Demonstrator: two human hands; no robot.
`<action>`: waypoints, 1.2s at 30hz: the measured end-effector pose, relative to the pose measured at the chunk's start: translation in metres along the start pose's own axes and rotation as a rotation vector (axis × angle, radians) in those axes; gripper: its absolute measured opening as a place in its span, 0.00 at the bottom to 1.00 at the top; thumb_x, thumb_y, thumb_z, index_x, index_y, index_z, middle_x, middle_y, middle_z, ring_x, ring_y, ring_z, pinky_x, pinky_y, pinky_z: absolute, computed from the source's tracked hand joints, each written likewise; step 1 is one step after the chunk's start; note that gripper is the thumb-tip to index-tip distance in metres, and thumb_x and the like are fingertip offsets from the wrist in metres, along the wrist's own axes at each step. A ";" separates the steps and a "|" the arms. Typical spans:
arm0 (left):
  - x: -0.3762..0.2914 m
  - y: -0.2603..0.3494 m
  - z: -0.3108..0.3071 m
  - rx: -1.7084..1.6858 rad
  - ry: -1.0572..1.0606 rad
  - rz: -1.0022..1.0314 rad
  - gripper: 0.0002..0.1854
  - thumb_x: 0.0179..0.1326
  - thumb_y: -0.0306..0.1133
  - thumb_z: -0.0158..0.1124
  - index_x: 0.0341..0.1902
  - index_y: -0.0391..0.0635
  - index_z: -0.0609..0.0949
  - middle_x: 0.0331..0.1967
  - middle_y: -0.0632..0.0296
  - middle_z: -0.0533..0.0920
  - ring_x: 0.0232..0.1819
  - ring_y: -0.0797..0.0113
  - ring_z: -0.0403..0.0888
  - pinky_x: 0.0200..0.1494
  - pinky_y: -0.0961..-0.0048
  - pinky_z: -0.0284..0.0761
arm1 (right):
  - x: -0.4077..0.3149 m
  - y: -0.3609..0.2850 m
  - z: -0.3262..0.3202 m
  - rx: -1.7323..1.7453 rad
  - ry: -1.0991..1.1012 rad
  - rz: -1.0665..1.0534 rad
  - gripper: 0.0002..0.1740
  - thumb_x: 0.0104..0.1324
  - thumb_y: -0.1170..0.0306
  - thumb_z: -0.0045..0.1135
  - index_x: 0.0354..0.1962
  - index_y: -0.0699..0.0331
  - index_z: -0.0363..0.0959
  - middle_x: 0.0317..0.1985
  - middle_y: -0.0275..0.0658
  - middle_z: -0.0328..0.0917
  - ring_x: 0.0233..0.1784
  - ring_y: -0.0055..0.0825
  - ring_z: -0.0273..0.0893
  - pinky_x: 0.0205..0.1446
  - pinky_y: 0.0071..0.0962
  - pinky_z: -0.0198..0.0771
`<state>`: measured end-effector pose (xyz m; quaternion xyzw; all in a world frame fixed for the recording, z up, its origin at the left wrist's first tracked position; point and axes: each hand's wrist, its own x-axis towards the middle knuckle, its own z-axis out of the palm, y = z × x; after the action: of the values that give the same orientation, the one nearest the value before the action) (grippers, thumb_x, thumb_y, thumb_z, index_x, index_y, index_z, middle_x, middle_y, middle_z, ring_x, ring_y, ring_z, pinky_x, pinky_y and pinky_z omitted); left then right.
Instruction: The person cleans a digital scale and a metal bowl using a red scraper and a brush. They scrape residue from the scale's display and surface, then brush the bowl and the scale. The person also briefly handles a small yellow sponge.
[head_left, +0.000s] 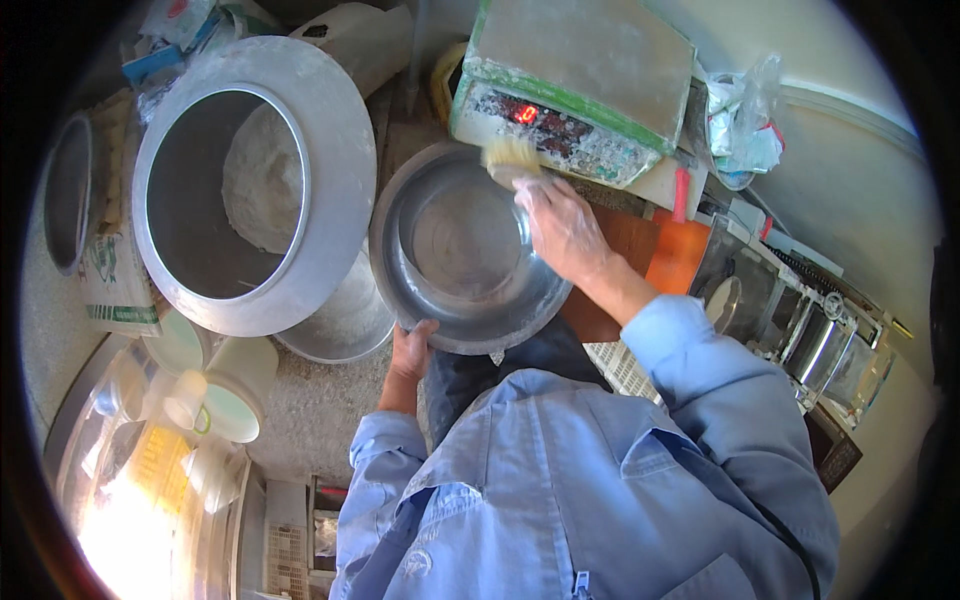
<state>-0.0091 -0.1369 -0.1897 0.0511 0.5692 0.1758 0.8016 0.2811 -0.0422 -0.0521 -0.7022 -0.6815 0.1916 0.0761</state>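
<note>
A wide metal basin (465, 247) is in front of me, its inside showing only a thin residue. My left hand (414, 349) grips the basin's near-left rim, thumb on top. In my right hand (559, 217) is a pale-bristled brush (513, 161), held over the basin's far-right rim. Its bristles point away from me, towards a flour-dusted digital scale (577, 82) with a lit red display. Whether the brush touches the rim or the scale, I cannot tell.
Left of the basin stands a large metal drum (337, 150) with a white powdery mass (262, 180) inside. A shallow metal pan (345, 315) sits partly beneath it. Pale buckets (232, 405) are at lower left. A red-handled tool (681, 195) and a roller machine (814, 352) are on the right.
</note>
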 end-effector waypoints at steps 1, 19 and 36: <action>0.000 0.000 0.000 -0.004 -0.030 0.009 0.20 0.51 0.24 0.59 0.51 0.39 0.74 0.43 0.59 0.78 0.47 0.59 0.77 0.51 0.62 0.75 | -0.002 0.000 -0.001 0.036 0.122 -0.061 0.07 0.62 0.76 0.51 0.38 0.67 0.72 0.43 0.45 0.76 0.43 0.43 0.74 0.51 0.37 0.70; -0.006 -0.031 0.020 0.149 -0.071 0.146 0.35 0.51 0.26 0.56 0.68 0.44 0.65 0.52 0.57 0.78 0.52 0.66 0.76 0.52 0.67 0.74 | 0.009 0.018 0.002 -0.110 0.034 -0.144 0.11 0.65 0.81 0.45 0.45 0.70 0.70 0.51 0.53 0.75 0.56 0.49 0.73 0.61 0.42 0.66; -0.037 -0.008 0.023 0.104 -0.036 0.103 0.44 0.44 0.26 0.58 0.71 0.57 0.60 0.49 0.56 0.78 0.46 0.59 0.80 0.34 0.61 0.80 | -0.003 0.013 -0.007 0.036 0.090 -0.254 0.12 0.63 0.79 0.46 0.44 0.73 0.70 0.49 0.54 0.75 0.56 0.50 0.72 0.62 0.42 0.65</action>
<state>0.0033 -0.1542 -0.1504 0.1250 0.5598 0.1861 0.7977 0.2954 -0.0448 -0.0502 -0.6166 -0.7573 0.1610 0.1427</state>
